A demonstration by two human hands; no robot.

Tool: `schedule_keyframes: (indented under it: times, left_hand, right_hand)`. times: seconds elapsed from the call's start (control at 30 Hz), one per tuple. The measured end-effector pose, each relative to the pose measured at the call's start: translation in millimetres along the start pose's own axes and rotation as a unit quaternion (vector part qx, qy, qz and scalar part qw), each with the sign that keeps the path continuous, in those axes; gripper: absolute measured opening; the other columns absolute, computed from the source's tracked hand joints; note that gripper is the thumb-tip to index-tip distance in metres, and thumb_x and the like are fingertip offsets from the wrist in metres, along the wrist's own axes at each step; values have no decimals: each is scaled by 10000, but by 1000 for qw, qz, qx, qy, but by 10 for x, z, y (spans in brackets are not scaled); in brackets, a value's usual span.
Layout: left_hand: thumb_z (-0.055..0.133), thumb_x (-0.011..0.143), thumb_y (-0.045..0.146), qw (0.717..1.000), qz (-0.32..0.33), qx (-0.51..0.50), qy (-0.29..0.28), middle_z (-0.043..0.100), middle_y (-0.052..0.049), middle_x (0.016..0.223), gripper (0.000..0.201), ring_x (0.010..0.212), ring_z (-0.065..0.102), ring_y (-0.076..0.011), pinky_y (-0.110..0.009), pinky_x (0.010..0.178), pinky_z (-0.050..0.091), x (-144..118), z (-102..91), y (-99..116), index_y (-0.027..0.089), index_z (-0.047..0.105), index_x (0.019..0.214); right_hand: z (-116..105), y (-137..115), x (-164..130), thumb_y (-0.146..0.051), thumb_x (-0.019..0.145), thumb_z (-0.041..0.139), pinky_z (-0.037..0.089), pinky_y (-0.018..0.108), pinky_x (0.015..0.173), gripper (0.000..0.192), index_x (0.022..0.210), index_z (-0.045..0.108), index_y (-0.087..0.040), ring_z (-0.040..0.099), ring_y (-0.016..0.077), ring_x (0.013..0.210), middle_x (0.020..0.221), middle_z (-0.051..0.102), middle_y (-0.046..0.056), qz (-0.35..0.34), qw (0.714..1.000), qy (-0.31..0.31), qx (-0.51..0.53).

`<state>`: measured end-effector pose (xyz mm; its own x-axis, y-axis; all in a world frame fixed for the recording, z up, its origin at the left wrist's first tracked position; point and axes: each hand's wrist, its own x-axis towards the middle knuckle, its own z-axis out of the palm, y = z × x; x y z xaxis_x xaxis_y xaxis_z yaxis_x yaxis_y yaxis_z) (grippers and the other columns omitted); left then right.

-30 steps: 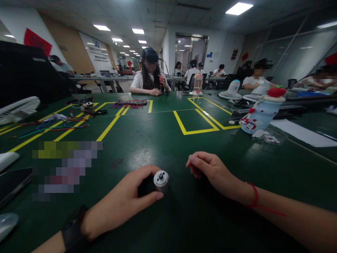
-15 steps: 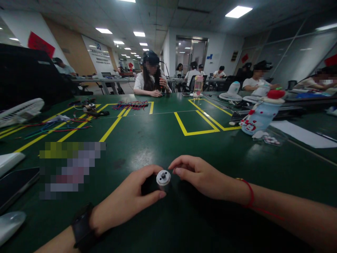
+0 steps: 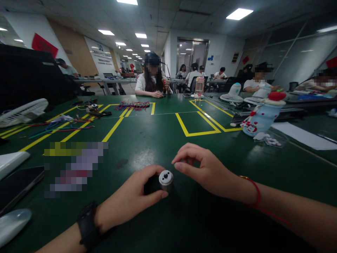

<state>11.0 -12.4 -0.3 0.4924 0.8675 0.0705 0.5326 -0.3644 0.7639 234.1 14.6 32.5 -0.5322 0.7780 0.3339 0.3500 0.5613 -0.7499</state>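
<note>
A small metal cylinder [image 3: 166,180] stands upright on the green tabletop, a white disc on its top with a dark centre hole and smaller holes beside it. The thumb and forefinger of my left hand [image 3: 133,193] grip its side; this wrist wears a black watch. Just above and to the right of the cylinder, apart from it, hovers my right hand [image 3: 201,168]. Its thumb and forefinger are pinched together, and whatever lies between the tips is too small to make out. A red cord is on that wrist.
A blue bottle [image 3: 263,117] and a white paper [image 3: 305,135] lie right. Left are a dark phone-like slab [image 3: 21,186], a mouse [image 3: 14,226], loose wires [image 3: 63,130] and a fan [image 3: 23,112]. Yellow tape [image 3: 202,134] marks the table. A person [image 3: 151,77] sits opposite.
The small dark piece that stuck up from the centre of the cylinder's top is gone, leaving a dark hole. My right hand has risen slightly away. My left hand keeps its grip.
</note>
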Motion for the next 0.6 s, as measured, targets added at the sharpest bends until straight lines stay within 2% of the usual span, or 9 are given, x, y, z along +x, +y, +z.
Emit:
schedule_keyframes:
  times: [0.1, 0.23, 0.33, 0.5, 0.6]
  left_hand:
    - [665, 830, 234, 1000, 0, -1, -7, 622, 42, 1060, 290, 961, 573, -181, -303, 840, 456, -5, -2, 6, 305, 554, 1089]
    - [670, 830, 258, 1000, -7, 11, 1, 612, 42, 1101, 335, 994, 563, -185, -309, 860, 446, -20, 1, -18, 329, 535, 1129]
    - [666, 835, 268, 1000, -12, 17, 0, 609, 53, 1107, 340, 1001, 562, -178, -306, 870, 443, -22, -2, -35, 345, 526, 1135]
    - [662, 838, 265, 1000, -12, 17, -5, 607, 57, 1107, 336, 1003, 563, -174, -299, 870, 446, -19, 2, -26, 345, 523, 1133]
    - [652, 843, 268, 1000, -15, 13, -3, 619, 46, 1085, 308, 977, 575, -180, -293, 844, 460, -25, 6, -10, 327, 533, 1121]
  right_hand:
    - [-4, 136, -155, -209, 843, 618, 451, 258, 714, 82, 896, 680, -194, 556, 124, 821, 960, 587, 17, 35, 997, -56, -32]
    - [65, 274, -291, -228, 830, 638, 425, 324, 840, 89, 893, 700, -215, 533, 166, 939, 992, 576, 28, 35, 991, -77, -103]
    - [92, 289, -303, -243, 829, 641, 412, 340, 862, 108, 913, 705, -225, 521, 175, 961, 1014, 565, 33, 26, 989, -81, -121]
    - [60, 254, -284, -222, 818, 644, 411, 325, 860, 143, 949, 701, -223, 527, 170, 959, 1018, 575, 34, 36, 993, -78, -78]
    - [9, 267, -263, -252, 834, 620, 433, 283, 750, 145, 950, 693, -205, 546, 148, 859, 1003, 592, 35, 77, 996, -54, 10]
